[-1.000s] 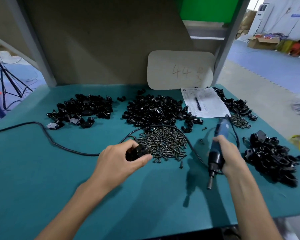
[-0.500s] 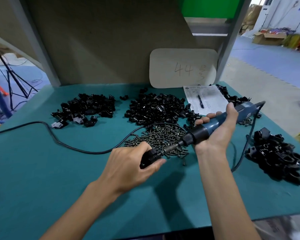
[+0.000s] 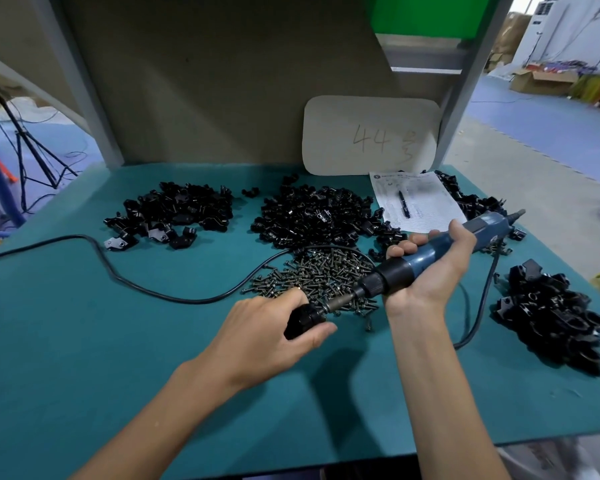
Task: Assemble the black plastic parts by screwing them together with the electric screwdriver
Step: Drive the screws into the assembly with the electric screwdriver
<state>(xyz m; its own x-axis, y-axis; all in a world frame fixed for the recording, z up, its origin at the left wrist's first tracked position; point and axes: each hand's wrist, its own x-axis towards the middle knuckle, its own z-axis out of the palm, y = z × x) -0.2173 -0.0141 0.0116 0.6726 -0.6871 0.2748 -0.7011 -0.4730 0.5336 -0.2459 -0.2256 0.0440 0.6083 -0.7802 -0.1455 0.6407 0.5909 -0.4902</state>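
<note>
Now everything turns on one line: the long axis of the electric screwdriver (image 3: 426, 251) and the black plastic part (image 3: 300, 322) at its tip. The left hand (image 3: 267, 336) sits near the middle of the counter (image 3: 84, 341), a little toward the front edge. Its thumb and fingers are curled round the part, so only a dark corner of it shows. The right hand (image 3: 430, 275) is wrapped round the blue body of the screwdriver, palm turned upward and fingers closed over the barrel.

The tool lies nearly flat. Its axis runs from its tail, which points toward the right edge, forward and leftward to the part. Its bit (image 3: 340, 302) meets the part on the side facing the right hand. I cannot tell whether a screw sits on the bit, since the joint is small and dark.

The part therefore lies to the left of the right hand and slightly nearer the front edge, and the left hand holds it. The loose screws (image 3: 323, 271) lie just behind both hands, under the tool's nose.

I judge the driving step to be in hand. The push must go straight along that slanted axis into the left palm, which has to brace against it. Any tilt off the line would likely let the bit slip.
</note>
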